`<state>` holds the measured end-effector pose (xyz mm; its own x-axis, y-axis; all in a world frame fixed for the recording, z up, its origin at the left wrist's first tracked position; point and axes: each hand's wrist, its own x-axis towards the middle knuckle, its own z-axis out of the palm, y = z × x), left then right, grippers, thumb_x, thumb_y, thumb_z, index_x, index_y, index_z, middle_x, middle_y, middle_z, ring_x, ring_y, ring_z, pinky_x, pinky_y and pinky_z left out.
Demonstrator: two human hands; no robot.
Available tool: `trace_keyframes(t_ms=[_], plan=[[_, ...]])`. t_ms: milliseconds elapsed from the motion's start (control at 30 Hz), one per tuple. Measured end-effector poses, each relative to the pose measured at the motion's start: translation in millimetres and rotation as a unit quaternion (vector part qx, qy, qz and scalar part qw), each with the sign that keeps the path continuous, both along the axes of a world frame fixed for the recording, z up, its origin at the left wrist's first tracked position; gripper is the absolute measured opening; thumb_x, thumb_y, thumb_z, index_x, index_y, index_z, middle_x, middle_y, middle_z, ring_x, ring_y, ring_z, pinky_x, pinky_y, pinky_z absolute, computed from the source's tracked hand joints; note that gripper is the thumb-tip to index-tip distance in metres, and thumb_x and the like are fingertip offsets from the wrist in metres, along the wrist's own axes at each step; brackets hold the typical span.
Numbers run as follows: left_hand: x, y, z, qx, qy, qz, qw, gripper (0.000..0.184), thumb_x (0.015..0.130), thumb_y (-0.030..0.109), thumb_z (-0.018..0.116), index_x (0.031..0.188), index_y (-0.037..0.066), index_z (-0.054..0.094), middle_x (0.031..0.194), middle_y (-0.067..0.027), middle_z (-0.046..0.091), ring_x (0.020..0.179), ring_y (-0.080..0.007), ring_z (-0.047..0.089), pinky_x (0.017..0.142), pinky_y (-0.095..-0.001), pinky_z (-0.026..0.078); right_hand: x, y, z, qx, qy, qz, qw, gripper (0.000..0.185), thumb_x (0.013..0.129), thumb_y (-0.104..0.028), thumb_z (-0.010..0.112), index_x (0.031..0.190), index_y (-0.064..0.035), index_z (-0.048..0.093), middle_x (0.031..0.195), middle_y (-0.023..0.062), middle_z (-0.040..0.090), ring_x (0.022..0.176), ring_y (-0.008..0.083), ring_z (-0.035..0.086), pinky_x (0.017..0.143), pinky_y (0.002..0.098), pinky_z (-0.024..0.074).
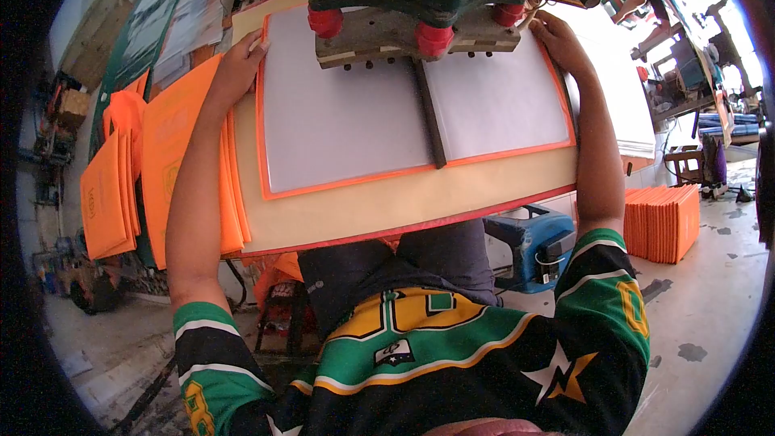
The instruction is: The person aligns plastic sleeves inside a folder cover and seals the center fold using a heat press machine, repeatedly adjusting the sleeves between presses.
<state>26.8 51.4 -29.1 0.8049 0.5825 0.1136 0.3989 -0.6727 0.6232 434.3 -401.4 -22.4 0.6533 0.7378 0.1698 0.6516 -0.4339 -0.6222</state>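
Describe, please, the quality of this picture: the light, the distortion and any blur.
Head view: fisheye distortion, with black corners; same view: glare washes out the upper-right background, while the lower-left floor is dim; same view: the open folder, left hand and right hand look reasonably sharp.

The table (412, 202) has a cream top with red front edge. Directly on it lies one open orange-edged folder (347, 113). The grey floor (710, 299) shows dark patches (692, 352) at the right.

One head-worn, wide-angle camera looks forward and down.
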Motion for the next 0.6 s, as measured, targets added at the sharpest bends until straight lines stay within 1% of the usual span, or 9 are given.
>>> trace_keyframes(t_ms=[100, 200, 267, 300, 367, 400, 467, 567, 600], plan=[[1, 1, -1, 0.003, -0.012, -0.004, 1.000, 0.055, 0.106, 0.042, 0.053, 0.149, 0.007, 0.052, 0.096, -0.0120, 0.072, 0.059, -0.0159, 0.059, 0.061, -0.0329, 0.051, 3, 1, 0, -0.007, 0.013, 0.002, 1.000, 0.041, 0.107, -0.028, 0.052, 0.138, -0.0023, 0.061, 0.124, 0.0230, 0.070, 0.112, 0.0317, 0.068, 0.102, 0.0413, 0.0506], [0, 0, 1, -0.010, 0.005, 0.000, 1.000, 0.055, 0.106, 0.042, 0.053, 0.149, 0.008, 0.051, 0.105, -0.0138, 0.073, 0.061, -0.0168, 0.061, 0.064, -0.0334, 0.053, 5, 0, -2, -0.013, 0.021, -0.011, 1.000, 0.042, 0.107, -0.028, 0.052, 0.138, -0.0026, 0.061, 0.125, 0.0229, 0.070, 0.113, 0.0314, 0.068, 0.102, 0.0409, 0.0504], [0, 2, 0, 0.001, 0.001, 0.000, 1.000, 0.055, 0.106, 0.041, 0.054, 0.149, 0.008, 0.051, 0.120, -0.0193, 0.072, 0.083, -0.0241, 0.070, 0.081, -0.0361, 0.056, 1, 0, 0, -0.009, 0.017, -0.021, 1.000, 0.042, 0.107, -0.028, 0.052, 0.139, -0.0029, 0.061, 0.125, 0.0229, 0.069, 0.113, 0.0313, 0.068, 0.103, 0.0407, 0.0504], [0, 7, -4, 0.003, -0.001, 0.000, 1.000, 0.055, 0.106, 0.041, 0.054, 0.149, 0.008, 0.051, 0.120, -0.0193, 0.072, 0.083, -0.0241, 0.070, 0.081, -0.0361, 0.056, 2, 0, 1, -0.014, 0.013, -0.018, 1.000, 0.042, 0.106, -0.028, 0.053, 0.139, -0.0033, 0.061, 0.126, 0.0229, 0.069, 0.113, 0.0314, 0.068, 0.103, 0.0408, 0.0503], [0, 16, -11, 0.060, -0.002, -0.026, 0.998, 0.054, 0.106, 0.038, 0.054, 0.149, 0.006, 0.051, 0.131, -0.0236, 0.067, 0.114, -0.0316, 0.068, 0.100, -0.0383, 0.051, 4, 1, 1, -0.019, 0.009, -0.013, 1.000, 0.042, 0.106, -0.028, 0.053, 0.139, -0.0037, 0.061, 0.126, 0.0229, 0.069, 0.113, 0.0316, 0.068, 0.103, 0.0410, 0.0502], [0, 14, -8, 0.061, -0.002, -0.026, 0.998, 0.054, 0.106, 0.038, 0.054, 0.149, 0.006, 0.051, 0.131, -0.0236, 0.067, 0.114, -0.0316, 0.068, 0.100, -0.0383, 0.051, 5, 1, -1, -0.013, -0.002, -0.006, 1.000, 0.042, 0.106, -0.028, 0.053, 0.139, -0.0039, 0.061, 0.125, 0.0228, 0.070, 0.113, 0.0316, 0.068, 0.103, 0.0411, 0.0502], [-1, 9, -3, -0.027, 0.002, -0.023, 0.999, 0.053, 0.106, 0.037, 0.054, 0.148, 0.005, 0.051, 0.137, -0.0259, 0.062, 0.131, -0.0351, 0.058, 0.109, -0.0402, 0.044, 8, 0, -3, -0.007, -0.012, 0.002, 1.000, 0.042, 0.106, -0.029, 0.054, 0.138, -0.0040, 0.061, 0.125, 0.0226, 0.070, 0.113, 0.0316, 0.068, 0.103, 0.0412, 0.0502], [-1, 10, -6, -0.020, -0.002, -0.019, 1.000, 0.054, 0.106, 0.037, 0.054, 0.148, 0.004, 0.051, 0.137, -0.0252, 0.063, 0.128, -0.0347, 0.061, 0.108, -0.0394, 0.045, -1, 0, 2, -0.009, -0.005, 0.006, 1.000, 0.041, 0.106, -0.028, 0.054, 0.138, -0.0033, 0.061, 0.123, 0.0224, 0.070, 0.111, 0.0314, 0.068, 0.102, 0.0414, 0.0507], [-1, 10, -6, -0.019, -0.002, -0.019, 1.000, 0.054, 0.106, 0.037, 0.054, 0.148, 0.004, 0.051, 0.137, -0.0252, 0.063, 0.128, -0.0347, 0.061, 0.108, -0.0394, 0.045, -2, 0, 1, -0.006, -0.015, 0.008, 1.000, 0.040, 0.108, -0.026, 0.051, 0.137, -0.0010, 0.060, 0.118, 0.0180, 0.071, 0.104, 0.0243, 0.067, 0.097, 0.0375, 0.0517]])
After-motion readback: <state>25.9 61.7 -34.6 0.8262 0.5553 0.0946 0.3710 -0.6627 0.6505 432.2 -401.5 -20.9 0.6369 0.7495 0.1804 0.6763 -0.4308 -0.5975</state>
